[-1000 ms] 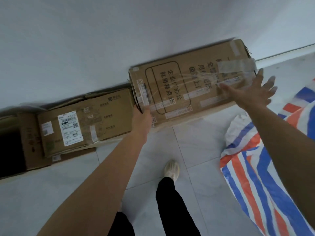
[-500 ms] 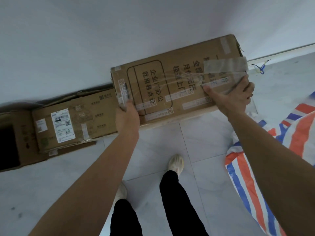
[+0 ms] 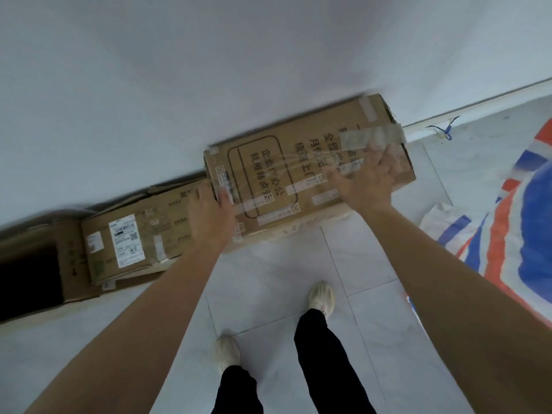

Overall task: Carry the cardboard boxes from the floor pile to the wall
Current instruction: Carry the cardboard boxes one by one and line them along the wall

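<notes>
A long taped cardboard box [image 3: 268,174] with printed black characters lies against the base of the white wall [image 3: 209,70]. My left hand [image 3: 209,216] grips its left end, thumb on the top face. My right hand [image 3: 367,180] rests flat on the right part of the top face with the fingers spread, blurred by motion. A second cardboard box [image 3: 143,234] with white shipping labels sits at the wall just left of the long one. Further left stands a third box [image 3: 68,258], its dark inside facing me.
A red, white and blue striped tarp [image 3: 513,228] is bunched on the tiled floor at the right. A bit of blue wire [image 3: 446,131] lies by the skirting. My shoes [image 3: 321,298] and dark trouser legs stand just behind the long box.
The long box has dropped lower against the wall. My right hand went from gripping its right end to lying flat with spread fingers on top. My left hand kept its hold.
</notes>
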A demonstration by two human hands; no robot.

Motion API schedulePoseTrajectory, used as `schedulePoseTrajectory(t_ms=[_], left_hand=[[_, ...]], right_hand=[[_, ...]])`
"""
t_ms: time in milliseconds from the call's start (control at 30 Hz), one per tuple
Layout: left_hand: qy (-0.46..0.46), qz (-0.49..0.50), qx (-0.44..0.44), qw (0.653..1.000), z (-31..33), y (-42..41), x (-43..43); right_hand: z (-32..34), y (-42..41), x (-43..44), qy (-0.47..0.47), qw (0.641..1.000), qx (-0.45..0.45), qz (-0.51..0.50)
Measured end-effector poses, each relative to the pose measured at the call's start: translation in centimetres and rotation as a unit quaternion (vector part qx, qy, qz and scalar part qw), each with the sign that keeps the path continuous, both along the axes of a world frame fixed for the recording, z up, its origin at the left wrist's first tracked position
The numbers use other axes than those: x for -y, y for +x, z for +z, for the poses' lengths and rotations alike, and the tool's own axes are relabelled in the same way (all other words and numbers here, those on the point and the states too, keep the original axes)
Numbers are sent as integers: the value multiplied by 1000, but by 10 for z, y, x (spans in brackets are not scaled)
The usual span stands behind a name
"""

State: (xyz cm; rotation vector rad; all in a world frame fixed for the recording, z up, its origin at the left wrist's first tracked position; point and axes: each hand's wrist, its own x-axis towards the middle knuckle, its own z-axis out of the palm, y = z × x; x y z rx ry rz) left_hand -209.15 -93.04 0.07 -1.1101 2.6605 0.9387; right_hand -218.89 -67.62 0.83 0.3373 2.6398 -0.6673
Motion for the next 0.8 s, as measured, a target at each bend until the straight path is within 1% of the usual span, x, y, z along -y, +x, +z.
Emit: schedulePoseTrajectory(t_ms=[67, 133, 233, 300, 367, 433, 500, 567, 633, 700, 767, 800], left_hand=[[-36, -71, -54, 995, 39, 5, 4], [-60, -114, -95, 987, 86, 10, 7], [-67, -180, -168, 967, 160, 17, 11], [-74, -235, -227, 942, 212, 28, 10], [-73, -279, -280, 916, 258, 43, 4], [-63, -301, -329, 893, 295, 54, -4], [-25, -345, -376, 860, 337, 76, -30], [20, -385, -415, 824, 371, 101, -63], [55, -412, -447, 792, 401, 126, -102], [102, -448, -482, 746, 434, 162, -149], [154, -483, -496, 705, 464, 201, -190], [181, -514, -501, 672, 480, 230, -215]], right_hand=[[33, 20, 18, -81, 996, -34, 1], [74, 43, 31, -127, 989, -75, -1], [143, 78, 39, -145, 979, -142, -2], [194, 108, 38, -142, 971, -189, -21], [242, 141, 33, -113, 964, -236, -40], [287, 175, 28, -75, 952, -289, -61], [337, 232, 11, -49, 935, -332, -117], [377, 292, -6, -6, 920, -357, -158], [409, 347, -25, 44, 913, -358, -188], [441, 413, -52, 98, 898, -364, -227], [468, 472, -77, 140, 877, -368, -276], [484, 512, -91, 168, 859, -372, -308]])
